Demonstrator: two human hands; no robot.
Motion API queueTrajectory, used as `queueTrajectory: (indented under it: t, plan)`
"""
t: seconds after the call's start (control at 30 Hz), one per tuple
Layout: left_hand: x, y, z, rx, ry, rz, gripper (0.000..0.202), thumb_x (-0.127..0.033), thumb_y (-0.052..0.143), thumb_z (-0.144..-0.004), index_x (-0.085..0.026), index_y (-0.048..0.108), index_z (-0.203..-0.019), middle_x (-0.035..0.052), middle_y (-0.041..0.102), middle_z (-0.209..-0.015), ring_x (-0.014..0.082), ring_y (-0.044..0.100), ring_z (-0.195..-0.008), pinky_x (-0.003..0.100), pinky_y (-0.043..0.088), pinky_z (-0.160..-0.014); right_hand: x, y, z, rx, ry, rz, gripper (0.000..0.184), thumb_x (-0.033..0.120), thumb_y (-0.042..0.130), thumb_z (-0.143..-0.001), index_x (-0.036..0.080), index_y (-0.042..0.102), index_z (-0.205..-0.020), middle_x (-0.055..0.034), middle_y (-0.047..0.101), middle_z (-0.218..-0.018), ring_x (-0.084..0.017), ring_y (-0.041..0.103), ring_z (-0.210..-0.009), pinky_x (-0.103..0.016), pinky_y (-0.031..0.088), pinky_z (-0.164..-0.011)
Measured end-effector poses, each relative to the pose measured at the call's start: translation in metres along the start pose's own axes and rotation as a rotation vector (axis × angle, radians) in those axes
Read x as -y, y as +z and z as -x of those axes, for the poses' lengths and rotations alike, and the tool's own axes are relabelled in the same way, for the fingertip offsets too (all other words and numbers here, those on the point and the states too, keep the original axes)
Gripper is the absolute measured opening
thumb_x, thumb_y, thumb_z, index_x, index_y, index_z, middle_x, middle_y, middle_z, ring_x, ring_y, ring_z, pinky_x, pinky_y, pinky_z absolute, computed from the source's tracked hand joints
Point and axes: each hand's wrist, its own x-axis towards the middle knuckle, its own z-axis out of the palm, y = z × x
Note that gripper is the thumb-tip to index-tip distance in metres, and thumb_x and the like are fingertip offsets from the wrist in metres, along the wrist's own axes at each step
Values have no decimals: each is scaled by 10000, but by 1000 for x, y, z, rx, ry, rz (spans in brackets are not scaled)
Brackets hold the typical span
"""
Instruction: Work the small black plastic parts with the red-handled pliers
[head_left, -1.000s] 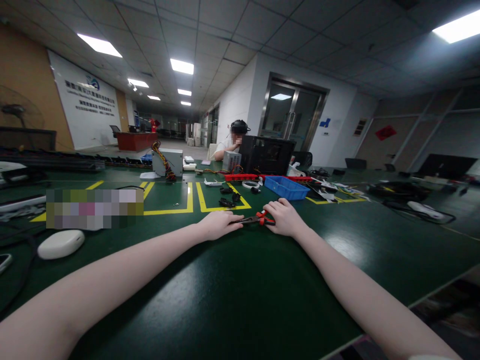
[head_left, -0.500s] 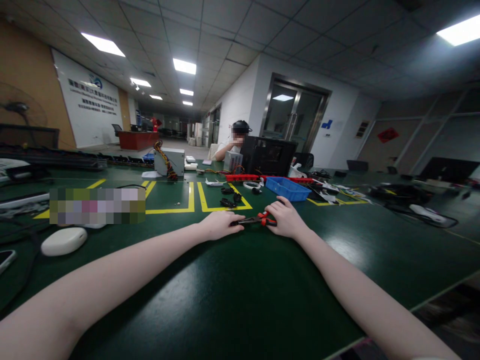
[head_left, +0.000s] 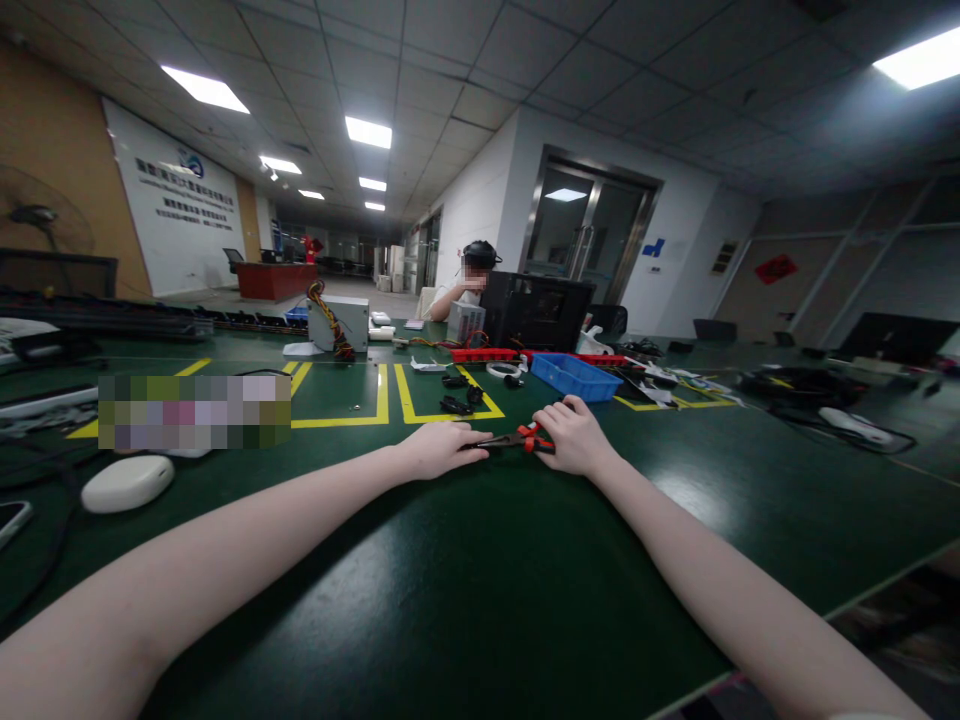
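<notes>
Red-handled pliers point(head_left: 519, 438) lie level between my two hands, just above or on the green table point(head_left: 465, 600); I cannot tell which. My right hand point(head_left: 576, 440) is closed round their handles. The dark jaws point left, toward my left hand point(head_left: 442, 450). That hand's thumb and fingers are pinched together at the jaw tips. Whatever is between them is too small or hidden to name. Just beyond the hands lie small black parts point(head_left: 456, 404), near a yellow tape outline point(head_left: 337, 423).
A blue tray point(head_left: 576, 378) stands beyond my right hand. Farther back are a power supply point(head_left: 339, 325) with wires, a black computer case point(head_left: 536, 312) and a person point(head_left: 466, 290). To the left rests a white rounded case point(head_left: 127, 484); to the right, a white mouse-like object point(head_left: 855, 426).
The fingers of my right hand have shifted slightly on the handles and curl a little more. My left hand stays at the jaw tips.
</notes>
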Motion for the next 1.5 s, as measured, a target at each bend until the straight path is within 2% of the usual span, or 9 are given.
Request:
queueTrajectory:
  t: [0.1, 0.27, 0.43, 0.6, 0.93, 1.1, 1.27, 1.37, 1.5]
  plan:
    - [1, 1, -1, -7, 1, 17, 488, -500, 332, -976, -233, 520, -1339, 92, 661, -1112, 250, 634, -994, 312, 473, -815, 0, -1, 1, -10, 9, 12, 300, 372, 559, -741, 157, 608, -943, -117, 642, -891, -260, 533, -841, -426, 278, -919]
    - [1, 1, -2, -1, -57, 73, 492, -500, 299, -985, -203, 674, -1102, 74, 699, -1025, 234, 650, -918, 286, 468, -749, 2, -2, -1, -40, 38, 8, 326, 363, 561, -739, 142, 611, -974, -129, 636, -913, -272, 528, -871, -425, 278, -903]
    - [-1, -1, -1, -11, -19, 44, 436, -472, 356, -975, -217, 657, -1163, 78, 679, -984, 225, 638, -883, 268, 453, -708, 2, 0, -2, -38, 12, 18, 319, 349, 578, -710, 140, 611, -948, -119, 639, -890, -261, 533, -853, -415, 282, -898]
    - [3, 3, -1, -67, -7, 66, 384, -416, 445, -955, -285, 579, -1289, 54, 611, -913, 189, 609, -812, 249, 430, -688, 0, 1, -2, -56, 9, -3, 290, 341, 574, -713, 145, 603, -926, -113, 647, -883, -250, 547, -844, -401, 295, -894]
    - [15, 10, -6, -151, 34, 292, 239, -327, 575, -898, -178, 739, -987, 57, 656, -929, 156, 591, -792, 224, 409, -683, -1, 2, -2, -22, 24, -84, 283, 358, 569, -732, 149, 588, -921, -102, 658, -864, -238, 581, -823, -386, 326, -871]
    - [15, 8, -6, -154, 6, 418, 220, -303, 614, -859, -152, 747, -949, 53, 678, -909, 129, 575, -713, 207, 394, -623, 0, 2, -2, -16, 32, -125, 257, 352, 568, -736, 158, 581, -904, -97, 662, -859, -228, 591, -814, -384, 327, -885]
    - [16, 7, -6, -123, -82, 485, 249, -325, 651, -804, -140, 745, -942, 26, 673, -825, 93, 488, -568, 209, 326, -529, 0, 3, -3, 11, 28, -148, 239, 342, 576, -734, 170, 578, -900, -91, 665, -851, -228, 594, -808, -387, 326, -881]
    - [16, 6, -6, -111, -137, 504, 266, -347, 653, -793, -137, 747, -925, 8, 652, -731, 91, 460, -536, 216, 308, -523, -1, 3, -3, 24, 16, -155, 236, 352, 573, -742, 173, 577, -895, -86, 661, -832, -227, 590, -799, -383, 327, -872]
    - [16, 5, -5, -122, -121, 510, 250, -346, 653, -791, -141, 753, -893, 7, 655, -726, 97, 467, -560, 218, 316, -545, -1, 3, -3, 38, 0, -154, 235, 354, 570, -744, 177, 578, -897, -87, 658, -829, -229, 585, -797, -381, 323, -862]
